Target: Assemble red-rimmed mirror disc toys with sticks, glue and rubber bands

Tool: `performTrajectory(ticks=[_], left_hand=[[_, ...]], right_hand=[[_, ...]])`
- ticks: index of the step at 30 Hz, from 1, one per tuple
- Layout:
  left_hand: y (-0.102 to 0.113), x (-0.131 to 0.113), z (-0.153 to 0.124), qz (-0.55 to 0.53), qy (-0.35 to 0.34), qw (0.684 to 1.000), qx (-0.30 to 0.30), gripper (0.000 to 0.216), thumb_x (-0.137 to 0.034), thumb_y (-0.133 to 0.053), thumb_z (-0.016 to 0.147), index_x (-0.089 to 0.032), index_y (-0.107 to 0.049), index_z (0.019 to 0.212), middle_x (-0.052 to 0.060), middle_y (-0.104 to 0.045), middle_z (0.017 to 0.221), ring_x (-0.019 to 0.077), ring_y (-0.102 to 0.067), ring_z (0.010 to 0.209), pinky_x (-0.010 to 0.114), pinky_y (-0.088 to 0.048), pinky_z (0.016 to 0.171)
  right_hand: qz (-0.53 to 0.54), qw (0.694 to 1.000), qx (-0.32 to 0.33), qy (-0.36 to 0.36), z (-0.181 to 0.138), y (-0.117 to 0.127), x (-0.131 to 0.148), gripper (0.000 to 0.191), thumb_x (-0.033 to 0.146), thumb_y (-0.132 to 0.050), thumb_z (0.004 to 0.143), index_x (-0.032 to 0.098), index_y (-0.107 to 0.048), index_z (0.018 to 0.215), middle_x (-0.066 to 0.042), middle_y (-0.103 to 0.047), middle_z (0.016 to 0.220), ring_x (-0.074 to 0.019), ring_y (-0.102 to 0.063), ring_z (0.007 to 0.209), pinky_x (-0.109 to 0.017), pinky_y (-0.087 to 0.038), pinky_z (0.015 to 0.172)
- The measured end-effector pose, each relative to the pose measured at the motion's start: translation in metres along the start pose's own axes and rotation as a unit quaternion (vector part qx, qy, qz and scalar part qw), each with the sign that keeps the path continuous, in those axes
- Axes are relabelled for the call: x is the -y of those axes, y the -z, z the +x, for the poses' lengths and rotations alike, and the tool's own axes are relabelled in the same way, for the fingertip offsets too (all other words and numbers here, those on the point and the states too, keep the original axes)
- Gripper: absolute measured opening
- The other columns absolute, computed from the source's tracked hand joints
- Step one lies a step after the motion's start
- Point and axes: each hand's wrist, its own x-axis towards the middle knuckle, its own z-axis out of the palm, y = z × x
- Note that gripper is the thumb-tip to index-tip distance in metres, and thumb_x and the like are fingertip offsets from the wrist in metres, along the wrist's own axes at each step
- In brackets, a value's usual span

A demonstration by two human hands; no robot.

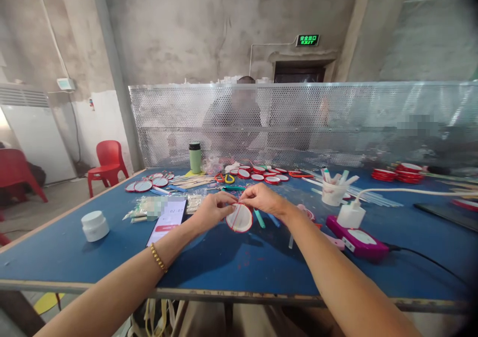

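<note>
Your left hand and right hand are close together, both pinching the top edge of the red-rimmed round disc, mid-way across the blue table, just right of the phone. It looks light, thin and fairly stiff, so grip the rim, not the white face. The red strand across it looks flimsy.

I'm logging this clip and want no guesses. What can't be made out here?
Head view: top edge of the red-rimmed disc, covered by fingers of the left hand and right hand.
Head view: phone screen, top blurred.
Head view: person behind the perforated screen, veiled and blurred.
</note>
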Motion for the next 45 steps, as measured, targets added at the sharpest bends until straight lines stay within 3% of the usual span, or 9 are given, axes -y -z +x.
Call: performTrajectory(ticks=[6,12,17,22,25,30,36,40,45], left_hand=[[0.0,-0.003,0.0,0.028,-0.018,0.999,-0.028,0.015,-0.018,-0.063,0.075,-0.015,-0.077,0.08,0.006,-0.069,0.083,0.0182,-0.06,0.08,0.027,-0.044,0.071],[-0.005,-0.013,-0.005,-0.142,0.062,0.988,-0.013,0.023,-0.033,-0.072,0.072,-0.011,-0.075,0.078,0.003,-0.061,0.076,0.0105,-0.05,0.062,0.023,-0.037,0.056],[-0.006,-0.022,-0.009,-0.224,0.056,0.972,0.052,0.027,-0.035,-0.078,0.068,-0.011,-0.077,0.081,0.008,-0.059,0.099,0.0099,-0.052,0.067,0.022,-0.04,0.053],[-0.014,-0.03,-0.011,-0.119,-0.008,0.99,0.072,0.014,-0.02,-0.07,0.075,-0.015,-0.078,0.085,0.01,-0.054,0.116,0.0173,-0.057,0.09,0.023,-0.047,0.059],[-0.019,-0.032,-0.012,-0.037,-0.063,0.994,0.085,0.014,-0.011,-0.066,0.077,-0.017,-0.078,0.082,0.01,-0.056,0.111,0.0226,-0.052,0.111,0.025,-0.049,0.073],[-0.018,-0.031,-0.015,-0.025,-0.096,0.99,0.103,0.015,-0.01,-0.064,0.08,-0.017,-0.077,0.084,0.009,-0.056,0.108,0.0194,-0.055,0.103,0.028,-0.049,0.08],[-0.005,-0.04,-0.016,-0.094,-0.096,0.977,0.163,0.013,-0.014,-0.066,0.082,-0.017,-0.077,0.088,0.006,-0.057,0.097,0.0169,-0.056,0.092,0.031,-0.05,0.081],[-0.001,-0.044,-0.015,-0.1,-0.098,0.976,0.169,0.011,-0.016,-0.067,0.082,-0.016,-0.076,0.088,0.007,-0.057,0.098,0.017,-0.055,0.092,0.03,-0.051,0.078],[-0.004,-0.044,-0.013,-0.021,-0.136,0.978,0.158,0.012,-0.015,-0.066,0.084,-0.018,-0.076,0.089,0.007,-0.058,0.1,0.0187,-0.053,0.103,0.033,-0.048,0.091]], right_hand=[[-0.011,0.999,0.03,0.007,0.0,0.002,0.001,0.02,0.033,-0.066,0.074,0.014,-0.071,0.069,0.002,-0.06,0.056,-0.0073,-0.048,0.05,-0.019,-0.036,0.048],[-0.035,0.997,0.073,0.018,-0.002,0.003,0.004,0.013,0.027,-0.069,0.07,0.016,-0.069,0.064,0.002,-0.059,0.056,-0.0079,-0.046,0.049,-0.02,-0.033,0.047],[-0.042,0.998,-0.043,0.029,0.0,0.006,0.007,0.009,0.026,-0.069,0.067,0.017,-0.067,0.066,0.0,-0.064,0.061,-0.0123,-0.055,0.056,-0.023,-0.04,0.053],[0.068,0.988,-0.137,0.002,-0.003,0.012,0.013,0.018,0.033,-0.063,0.071,0.015,-0.067,0.071,-0.003,-0.066,0.067,-0.0114,-0.054,0.059,-0.024,-0.04,0.055],[0.153,0.984,-0.082,-0.034,-0.006,0.011,0.017,0.015,0.03,-0.062,0.066,0.016,-0.06,0.06,0.0,-0.06,0.058,-0.0087,-0.047,0.049,-0.023,-0.032,0.046],[0.158,0.986,0.028,-0.052,-0.011,0.015,0.02,0.019,0.023,-0.056,0.066,0.019,-0.046,0.05,0.006,-0.042,0.044,-0.0056,-0.03,0.038,-0.023,-0.019,0.04],[0.154,0.977,0.149,-0.002,-0.036,0.025,0.02,0.02,0.022,-0.06,0.075,0.017,-0.053,0.057,0.003,-0.046,0.054,-0.0092,-0.036,0.051,-0.024,-0.029,0.049],[0.347,0.93,0.024,0.117,-0.053,0.015,0.027,0.031,0.032,-0.062,0.079,0.022,-0.048,0.054,0.002,-0.039,0.056,-0.0155,-0.043,0.062,-0.032,-0.042,0.067],[0.46,0.881,-0.07,0.08,-0.064,0.003,0.033,0.015,0.03,-0.065,0.082,0.023,-0.064,0.069,0.005,-0.031,0.052,-0.0115,-0.032,0.05,-0.03,-0.042,0.057]])
